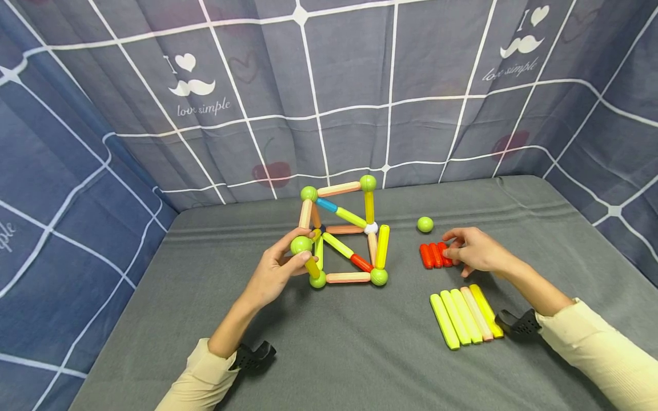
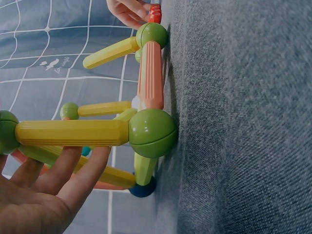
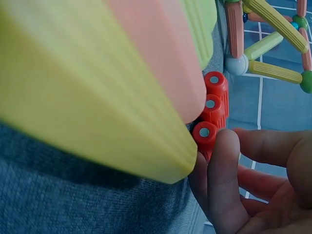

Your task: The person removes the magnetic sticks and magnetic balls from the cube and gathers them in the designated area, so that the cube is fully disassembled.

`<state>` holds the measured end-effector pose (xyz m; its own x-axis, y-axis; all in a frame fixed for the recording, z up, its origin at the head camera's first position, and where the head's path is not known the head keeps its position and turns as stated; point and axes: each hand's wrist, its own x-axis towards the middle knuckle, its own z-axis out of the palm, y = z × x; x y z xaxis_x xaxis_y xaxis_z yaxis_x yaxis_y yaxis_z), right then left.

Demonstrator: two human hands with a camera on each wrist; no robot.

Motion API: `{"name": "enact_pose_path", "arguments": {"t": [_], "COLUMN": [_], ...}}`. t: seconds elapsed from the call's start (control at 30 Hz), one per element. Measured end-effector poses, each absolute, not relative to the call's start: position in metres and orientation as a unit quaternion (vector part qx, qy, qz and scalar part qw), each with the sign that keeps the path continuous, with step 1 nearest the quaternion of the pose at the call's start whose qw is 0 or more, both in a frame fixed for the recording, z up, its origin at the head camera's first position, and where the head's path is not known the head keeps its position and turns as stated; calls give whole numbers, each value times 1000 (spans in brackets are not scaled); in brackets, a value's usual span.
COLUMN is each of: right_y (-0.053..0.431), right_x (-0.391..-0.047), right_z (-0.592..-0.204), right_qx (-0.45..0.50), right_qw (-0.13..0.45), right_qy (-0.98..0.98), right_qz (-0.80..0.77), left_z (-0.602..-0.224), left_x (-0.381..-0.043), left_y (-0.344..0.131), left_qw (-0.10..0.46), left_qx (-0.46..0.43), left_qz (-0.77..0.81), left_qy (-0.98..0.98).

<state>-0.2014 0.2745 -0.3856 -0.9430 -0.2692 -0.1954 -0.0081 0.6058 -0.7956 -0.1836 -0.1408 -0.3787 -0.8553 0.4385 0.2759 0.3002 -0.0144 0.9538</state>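
My left hand point(image 1: 272, 271) grips the upper front-left green ball point(image 1: 301, 245) of a frame built from rods and balls. Below that ball a yellow rod point(image 2: 73, 132) runs down to another green ball point(image 2: 152, 132), with some fingers behind the rod. At the right, my right hand point(image 1: 475, 249) has its thumb and a finger at the end red rod point(image 3: 204, 132) of a short row, pinching it. The other red rods point(image 1: 430, 256) lie beside it on the grey cloth. Their round ends show metal discs in the right wrist view.
A loose green ball point(image 1: 425, 224) lies behind the red rods. Nearer the front, several long yellow-green rods point(image 1: 444, 321), a pink rod point(image 1: 477, 314) and a yellow rod point(image 1: 486, 311) lie side by side. A patterned curtain point(image 1: 349, 68) hangs behind the grey cloth point(image 1: 360, 354).
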Motion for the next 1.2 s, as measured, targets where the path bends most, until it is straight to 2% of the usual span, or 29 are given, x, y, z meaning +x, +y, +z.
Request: {"name": "enact_pose_path", "arguments": {"t": [0.23,0.43,0.6,0.97,1.2], "right_y": [275,267,241,173,152], "right_x": [-201,-197,-191,-186,-196], "right_z": [-383,-375,-369,-374,-383], "right_qx": [-81,-110,-141,-133,-102], "right_qw": [147,105,82,145,125], "right_qy": [884,887,878,810,830], "right_qz": [-437,-437,-449,-553,-534], "left_z": [-378,-377,-378,-378,-378], "left_x": [-183,-183,-183,-183,-182], "left_y": [-141,-140,-140,-140,-140], "left_qw": [54,55,54,48,40], "left_qx": [263,264,265,266,264], "left_qz": [664,664,667,664,655], "left_qy": [697,697,694,697,707]}}
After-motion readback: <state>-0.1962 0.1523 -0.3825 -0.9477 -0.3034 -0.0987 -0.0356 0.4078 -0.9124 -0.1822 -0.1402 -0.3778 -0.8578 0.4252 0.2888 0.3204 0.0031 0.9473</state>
